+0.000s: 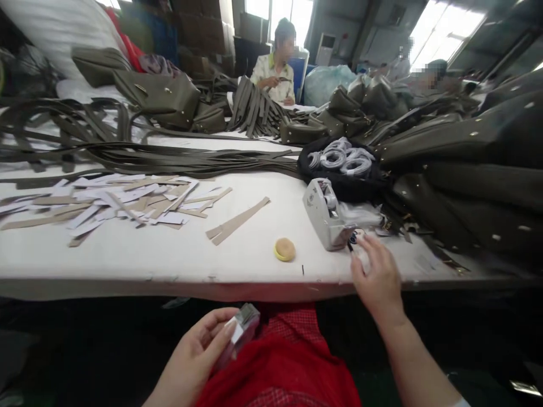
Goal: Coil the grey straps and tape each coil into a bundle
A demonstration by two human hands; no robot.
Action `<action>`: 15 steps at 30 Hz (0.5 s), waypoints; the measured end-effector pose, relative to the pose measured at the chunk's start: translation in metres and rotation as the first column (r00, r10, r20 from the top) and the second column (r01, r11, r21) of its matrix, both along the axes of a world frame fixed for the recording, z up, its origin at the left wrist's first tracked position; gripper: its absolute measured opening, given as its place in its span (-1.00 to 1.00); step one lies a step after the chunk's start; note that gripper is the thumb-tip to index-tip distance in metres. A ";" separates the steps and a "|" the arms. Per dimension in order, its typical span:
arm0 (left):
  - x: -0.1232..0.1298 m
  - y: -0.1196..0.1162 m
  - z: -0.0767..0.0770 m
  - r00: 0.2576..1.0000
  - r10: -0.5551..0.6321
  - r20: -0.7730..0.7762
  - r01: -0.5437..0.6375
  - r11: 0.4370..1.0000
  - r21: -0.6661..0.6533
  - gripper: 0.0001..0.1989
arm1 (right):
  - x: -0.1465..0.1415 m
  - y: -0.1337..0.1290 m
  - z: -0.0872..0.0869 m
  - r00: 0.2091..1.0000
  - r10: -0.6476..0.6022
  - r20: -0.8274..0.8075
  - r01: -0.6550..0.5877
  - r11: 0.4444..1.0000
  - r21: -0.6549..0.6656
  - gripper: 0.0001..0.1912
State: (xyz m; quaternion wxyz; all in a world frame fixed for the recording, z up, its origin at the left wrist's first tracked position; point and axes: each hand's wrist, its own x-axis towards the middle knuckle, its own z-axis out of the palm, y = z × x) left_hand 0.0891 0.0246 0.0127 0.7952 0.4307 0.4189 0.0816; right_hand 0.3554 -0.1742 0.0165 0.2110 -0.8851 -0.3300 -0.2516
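Note:
Low over my lap, my left hand (207, 339) is closed around a small block-like packet (243, 328), grey-green at the top with a white patch and a see-through lower part. Its exact kind is unclear. My right hand (377, 277) is above the table near the front edge, fingers apart and slightly curled. Just beyond those fingertips is a small white item with dark marks (357, 234), partly hidden. A white tape dispenser (324, 215) stands beside it, to the left. Further left lies a round tan pad with a yellow rim (284, 249).
Loose white and tan strips (139, 198) are heaped at the left, with long dark straps (190, 158) behind them. A black bowl (309, 164) holds coiled white cords (339, 155). Olive bags (475, 175) crowd the right side. Across the table sits a person (275, 68).

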 end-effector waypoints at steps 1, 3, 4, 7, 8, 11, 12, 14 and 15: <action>0.002 -0.001 -0.001 1.000 -0.005 -0.010 0.005 1.000 0.005 -0.48 | 0.022 -0.006 -0.003 0.989 -0.147 -0.014 0.146 0.987 -0.062 -0.59; 0.005 -0.004 -0.005 0.998 -0.051 -0.023 0.051 0.999 0.015 -0.47 | 0.055 -0.011 -0.011 0.950 -0.304 -0.070 0.281 0.933 -0.225 -0.55; 0.007 -0.006 -0.007 0.996 -0.086 -0.026 0.086 0.996 0.018 -0.46 | 0.066 -0.010 -0.016 0.937 -0.332 -0.106 0.288 0.909 -0.303 -0.52; 0.011 -0.010 -0.011 0.988 -0.150 -0.034 0.152 0.988 0.037 -0.44 | 0.078 0.003 -0.025 0.920 -0.354 -0.168 0.255 0.867 -0.427 -0.48; 0.011 -0.010 -0.011 0.988 -0.153 -0.039 0.154 0.987 0.047 -0.45 | 0.078 0.007 -0.027 0.917 -0.364 -0.162 0.264 0.860 -0.437 -0.48; 0.010 -0.010 -0.010 0.985 -0.165 -0.047 0.168 0.984 0.056 -0.47 | 0.079 0.013 -0.028 0.916 -0.384 -0.117 0.301 0.850 -0.432 -0.51; 0.010 -0.009 -0.009 0.983 -0.179 -0.043 0.181 0.982 0.051 -0.48 | 0.080 0.013 -0.028 0.918 -0.382 -0.104 0.305 0.849 -0.431 -0.51; 0.008 -0.008 -0.009 0.979 -0.202 -0.034 0.203 0.978 0.045 -0.49 | 0.083 0.012 -0.028 0.921 -0.381 -0.085 0.308 0.844 -0.439 -0.51; 0.007 -0.008 -0.009 0.978 -0.208 -0.030 0.209 0.977 0.046 -0.50 | 0.085 0.011 -0.027 0.921 -0.381 -0.079 0.308 0.839 -0.448 -0.52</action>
